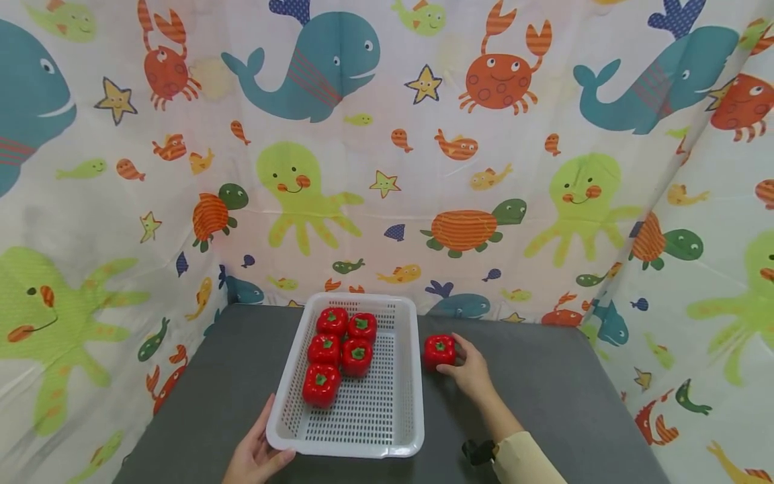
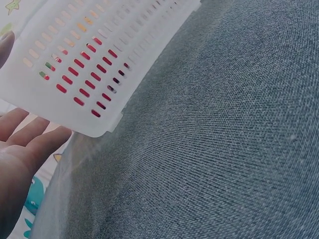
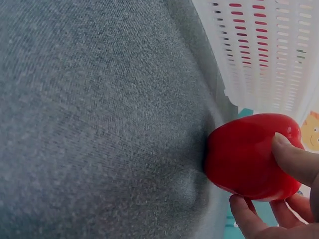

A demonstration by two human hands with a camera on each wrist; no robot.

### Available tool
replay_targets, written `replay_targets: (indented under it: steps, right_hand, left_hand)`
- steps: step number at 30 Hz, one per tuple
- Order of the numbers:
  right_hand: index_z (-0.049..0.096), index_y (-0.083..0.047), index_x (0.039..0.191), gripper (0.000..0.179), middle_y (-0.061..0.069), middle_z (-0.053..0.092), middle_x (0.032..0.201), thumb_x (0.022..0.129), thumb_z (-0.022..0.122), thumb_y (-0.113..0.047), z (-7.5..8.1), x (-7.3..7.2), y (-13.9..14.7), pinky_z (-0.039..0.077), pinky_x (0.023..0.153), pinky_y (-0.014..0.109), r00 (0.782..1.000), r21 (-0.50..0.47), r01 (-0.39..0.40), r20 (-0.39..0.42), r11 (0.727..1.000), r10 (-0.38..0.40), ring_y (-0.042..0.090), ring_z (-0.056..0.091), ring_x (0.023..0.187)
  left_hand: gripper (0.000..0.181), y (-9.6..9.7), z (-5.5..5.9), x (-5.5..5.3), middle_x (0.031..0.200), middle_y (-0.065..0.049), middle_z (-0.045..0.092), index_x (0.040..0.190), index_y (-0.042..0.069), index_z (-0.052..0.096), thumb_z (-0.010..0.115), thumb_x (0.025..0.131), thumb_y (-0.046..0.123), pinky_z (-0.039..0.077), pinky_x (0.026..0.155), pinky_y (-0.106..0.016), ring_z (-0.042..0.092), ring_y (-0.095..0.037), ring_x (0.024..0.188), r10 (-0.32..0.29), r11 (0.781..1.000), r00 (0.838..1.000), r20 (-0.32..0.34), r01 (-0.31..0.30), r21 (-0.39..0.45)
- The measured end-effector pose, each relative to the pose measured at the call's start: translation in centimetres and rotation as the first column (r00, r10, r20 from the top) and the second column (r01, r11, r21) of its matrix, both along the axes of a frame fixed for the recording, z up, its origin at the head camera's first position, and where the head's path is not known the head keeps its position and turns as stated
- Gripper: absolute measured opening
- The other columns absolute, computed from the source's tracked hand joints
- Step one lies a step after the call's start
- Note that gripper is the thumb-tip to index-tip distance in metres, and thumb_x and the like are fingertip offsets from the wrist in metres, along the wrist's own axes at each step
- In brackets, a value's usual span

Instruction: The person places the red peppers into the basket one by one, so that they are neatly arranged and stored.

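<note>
A white plastic basket (image 1: 375, 430) with slotted walls and floor stands on the grey table. Inside, toward its left side, several red bell peppers (image 1: 322, 385) with green stems sit close together. My left hand (image 1: 256, 449) holds the basket's near left corner, thumb on the front side and fingers along the left side. To the right of the basket, my right hand (image 1: 471, 370) grips another red bell pepper (image 1: 439, 351). In the right wrist view, the thumb lies on one side of this pepper (image 3: 249, 157) and the fingers on the other, low over the cloth.
Grey cloth (image 1: 544, 403) covers the table around the basket. Behind and at both sides hangs a curtain (image 1: 387, 154) printed with sea animals. A dark band (image 1: 478, 452) is at the right wrist, beside a pale sleeve (image 1: 526, 460).
</note>
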State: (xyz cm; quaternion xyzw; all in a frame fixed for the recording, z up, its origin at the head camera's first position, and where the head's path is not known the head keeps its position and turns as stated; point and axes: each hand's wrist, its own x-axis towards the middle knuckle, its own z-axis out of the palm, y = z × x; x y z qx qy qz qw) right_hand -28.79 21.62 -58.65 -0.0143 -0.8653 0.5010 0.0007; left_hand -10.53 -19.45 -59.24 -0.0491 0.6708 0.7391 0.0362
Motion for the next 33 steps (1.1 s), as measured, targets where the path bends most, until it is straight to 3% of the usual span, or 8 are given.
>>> replay_targets:
  steps: [7,11,14,17,21,26,33]
  right_hand:
    - [0.041,-0.01,0.153,0.083,0.02,0.043,0.155,0.083,0.084,-0.019,1.4,0.8,0.3,0.053,0.101,0.056,0.998,-0.009,0.058,-0.025,0.998,-0.058,0.045,0.049,0.136]
    - [0.04,-0.01,0.154,0.083,0.019,0.043,0.155,0.084,0.084,-0.02,2.8,1.1,0.2,0.054,0.1,0.054,0.996,-0.027,0.048,-0.068,0.999,-0.05,0.045,0.049,0.135]
    - [0.04,-0.008,0.153,0.083,0.019,0.043,0.155,0.084,0.084,-0.019,3.7,1.3,0.0,0.055,0.098,0.053,0.993,-0.022,0.041,-0.106,0.999,-0.043,0.045,0.051,0.134]
    - [0.04,-0.006,0.153,0.083,0.02,0.044,0.154,0.083,0.084,-0.018,4.7,1.7,-0.3,0.056,0.097,0.053,0.989,-0.017,0.052,-0.137,0.998,-0.054,0.046,0.053,0.132]
    - [0.04,-0.008,0.153,0.085,0.019,0.043,0.155,0.083,0.085,-0.02,6.2,2.7,-0.6,0.057,0.095,0.053,0.988,-0.017,0.077,-0.133,0.997,-0.079,0.045,0.052,0.132]
    - [0.039,-0.011,0.154,0.085,0.017,0.043,0.155,0.083,0.085,-0.024,7.9,4.0,-1.3,0.057,0.094,0.053,0.987,-0.01,0.094,-0.13,0.996,-0.094,0.043,0.051,0.134]
    - [0.039,-0.013,0.154,0.087,0.014,0.044,0.155,0.081,0.086,-0.025,9.2,5.9,-3.3,0.058,0.094,0.053,0.988,-0.054,0.04,-0.145,0.998,-0.047,0.042,0.051,0.134]
  left_hand:
    - [0.101,-0.1,0.1,-0.1,0.168,-0.01,0.021,0.164,0.02,0.012,0.076,0.087,0.002,0.055,0.099,-0.036,0.037,-0.028,0.145,-0.012,1.0,1.0,-0.001,0.012,0.0]
    - [0.101,-0.4,0.0,-0.1,0.168,-0.012,0.02,0.164,0.019,0.011,0.074,0.088,0.001,0.055,0.098,-0.036,0.049,-0.008,0.137,-0.027,1.0,0.999,-0.034,0.027,-0.001]
    - [0.1,-0.6,0.0,0.0,0.168,-0.014,0.019,0.164,0.018,0.01,0.073,0.089,0.0,0.056,0.098,-0.036,0.051,0.003,0.131,-0.032,0.999,0.998,-0.051,0.032,-0.009]
    - [0.1,-0.5,0.2,0.0,0.168,-0.012,0.019,0.164,0.018,0.01,0.074,0.089,0.002,0.055,0.098,-0.036,0.047,-0.015,0.14,-0.025,1.0,0.999,-0.034,0.025,-0.008]
    - [0.101,-0.3,0.3,-0.1,0.168,-0.011,0.019,0.164,0.019,0.01,0.075,0.088,0.002,0.056,0.098,-0.036,0.028,-0.039,0.148,-0.006,1.0,1.0,0.0,0.006,0.006]
    - [0.1,0.0,0.1,-0.1,0.167,-0.013,0.021,0.164,0.018,0.011,0.074,0.088,0.001,0.056,0.098,-0.037,0.029,-0.042,0.148,-0.013,1.0,1.0,-0.004,0.013,0.011]
    - [0.1,-0.1,0.0,0.0,0.167,-0.013,0.021,0.164,0.018,0.012,0.076,0.088,0.003,0.057,0.097,-0.037,0.028,-0.042,0.148,0.001,1.0,1.0,0.004,-0.001,0.012]
